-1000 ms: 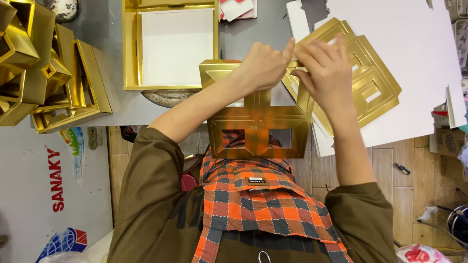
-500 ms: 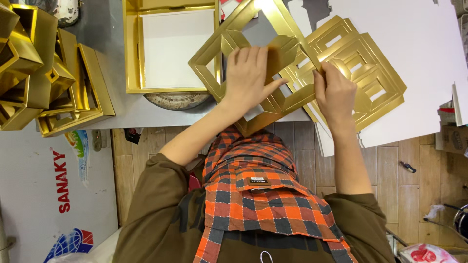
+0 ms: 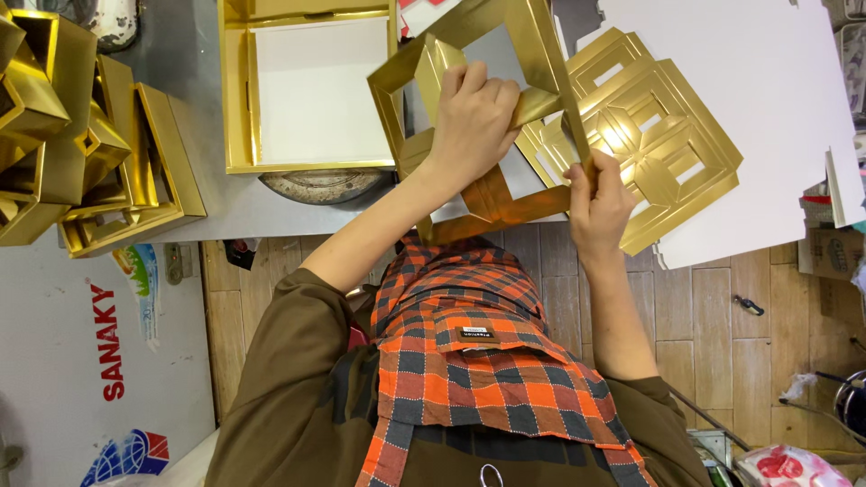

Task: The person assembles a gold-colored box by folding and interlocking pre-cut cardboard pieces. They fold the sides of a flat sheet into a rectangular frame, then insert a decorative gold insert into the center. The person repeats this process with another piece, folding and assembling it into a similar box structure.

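frame raised since 0.5 s ago | left hand fingers curled, gripping gold frame top bar | right hand pinching side bar | risk: crease from over-twist

This looks like a small box-making workshop. A grey counter carries a heap of folded gold frames at the upper left, an open gold box tray at top centre and flat gold die-cut sheets on white card at the upper right. Worn wooden floorboards run below.
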